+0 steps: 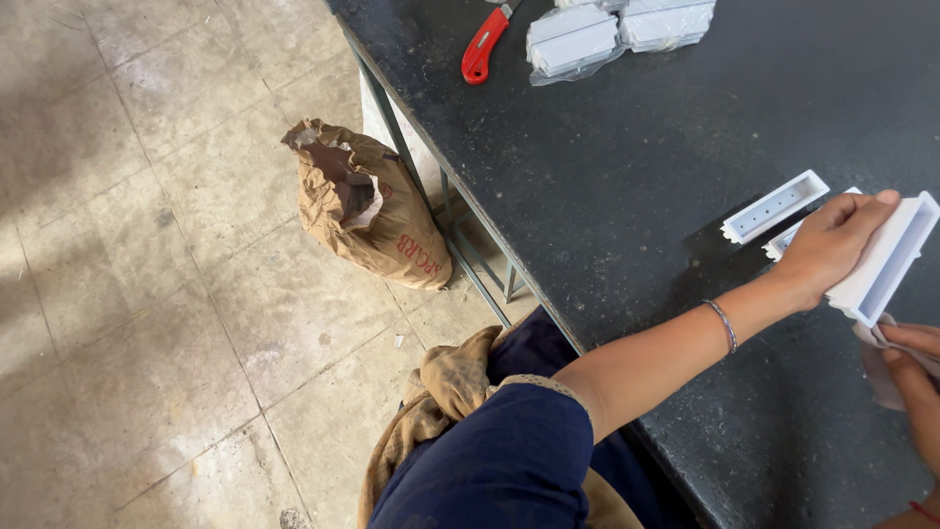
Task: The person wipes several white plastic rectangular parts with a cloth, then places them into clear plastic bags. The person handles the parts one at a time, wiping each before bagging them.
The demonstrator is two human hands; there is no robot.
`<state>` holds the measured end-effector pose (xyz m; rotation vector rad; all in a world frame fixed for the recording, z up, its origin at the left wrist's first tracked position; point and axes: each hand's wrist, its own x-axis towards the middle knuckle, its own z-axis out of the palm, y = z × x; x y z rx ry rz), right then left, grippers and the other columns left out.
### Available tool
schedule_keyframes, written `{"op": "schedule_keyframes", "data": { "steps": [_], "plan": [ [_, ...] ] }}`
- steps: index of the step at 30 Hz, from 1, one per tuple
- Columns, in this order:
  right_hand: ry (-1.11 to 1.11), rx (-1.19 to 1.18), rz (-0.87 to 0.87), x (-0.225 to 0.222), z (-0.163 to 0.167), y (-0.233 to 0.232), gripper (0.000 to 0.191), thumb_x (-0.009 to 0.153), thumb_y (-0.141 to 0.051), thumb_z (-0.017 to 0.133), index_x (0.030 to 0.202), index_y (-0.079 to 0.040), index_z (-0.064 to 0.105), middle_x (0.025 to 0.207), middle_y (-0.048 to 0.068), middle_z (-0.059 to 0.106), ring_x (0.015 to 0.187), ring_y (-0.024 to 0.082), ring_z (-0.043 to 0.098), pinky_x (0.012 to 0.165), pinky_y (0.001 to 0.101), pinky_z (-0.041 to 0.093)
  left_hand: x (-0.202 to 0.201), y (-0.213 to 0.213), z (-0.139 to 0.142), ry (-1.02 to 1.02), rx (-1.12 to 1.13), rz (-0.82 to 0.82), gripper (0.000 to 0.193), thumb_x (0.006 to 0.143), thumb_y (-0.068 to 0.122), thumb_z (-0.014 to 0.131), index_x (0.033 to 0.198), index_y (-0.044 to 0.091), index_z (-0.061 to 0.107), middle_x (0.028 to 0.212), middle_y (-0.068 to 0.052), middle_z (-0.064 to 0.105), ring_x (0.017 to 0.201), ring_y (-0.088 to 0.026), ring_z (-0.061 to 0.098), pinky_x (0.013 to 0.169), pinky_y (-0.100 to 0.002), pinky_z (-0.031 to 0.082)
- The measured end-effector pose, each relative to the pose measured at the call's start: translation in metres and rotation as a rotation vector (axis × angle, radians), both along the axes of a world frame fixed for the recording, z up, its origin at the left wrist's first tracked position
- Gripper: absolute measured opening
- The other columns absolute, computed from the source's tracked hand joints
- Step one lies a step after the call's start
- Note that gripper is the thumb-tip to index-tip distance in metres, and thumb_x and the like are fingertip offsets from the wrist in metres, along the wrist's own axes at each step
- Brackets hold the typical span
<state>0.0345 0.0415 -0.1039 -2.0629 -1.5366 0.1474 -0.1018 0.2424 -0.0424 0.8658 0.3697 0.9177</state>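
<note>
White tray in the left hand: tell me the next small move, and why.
Probably bring the cloth in the right hand up into the tray. The left hand holds it tilted off the table, open side toward the cloth, which sits just below its lower end.

A white rectangular tray (886,260) is held at the right edge by the left hand (832,245), fingers laid over its top. A pale cloth (881,367) is gripped below it by the right hand (916,377). Another white tray (774,206) lies just beside on the dark table (607,176). A red cutter (485,44) and wrapped white packs (573,39) are seen at the far end. A brown sack (367,206) stands on the floor.
</note>
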Motion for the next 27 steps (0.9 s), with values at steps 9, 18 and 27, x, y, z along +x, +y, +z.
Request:
{"op": "schedule_keyframes", "data": {
  "steps": [9,18,27],
  "plan": [
    [0.055,-0.003,0.034,0.001,0.005,0.003,0.020,0.123,-0.011,0.047,0.131,-0.003,0.062,0.112,0.016,0.072,0.093,0.021,0.072,0.088,0.0343,0.061,-0.001,-0.001,0.005,0.004,-0.001,0.013,0.062,0.109,0.055,0.056,0.107,-0.006,0.062,0.083,-0.010,0.058,0.074,-0.012,0.058,0.060,-0.024,0.049],
    [0.071,-0.133,-0.137,0.005,0.005,0.023,0.024,0.121,-0.017,0.047,0.128,0.000,0.063,0.095,0.019,0.071,0.081,0.025,0.071,0.078,0.0354,0.062,-0.006,-0.002,0.012,0.005,-0.035,0.020,0.059,0.108,0.054,0.059,0.104,-0.004,0.062,0.085,-0.006,0.057,0.075,-0.009,0.055,0.062,-0.024,0.047],
    [-0.047,-0.076,-0.008,0.005,0.009,0.007,0.022,0.124,-0.015,0.045,0.133,-0.003,0.061,0.107,0.015,0.072,0.086,0.020,0.072,0.083,0.0310,0.062,-0.008,-0.001,0.012,0.015,-0.020,0.009,0.057,0.109,0.052,0.057,0.107,-0.005,0.061,0.086,-0.009,0.059,0.072,-0.011,0.059,0.059,-0.024,0.049]
  ]
}}
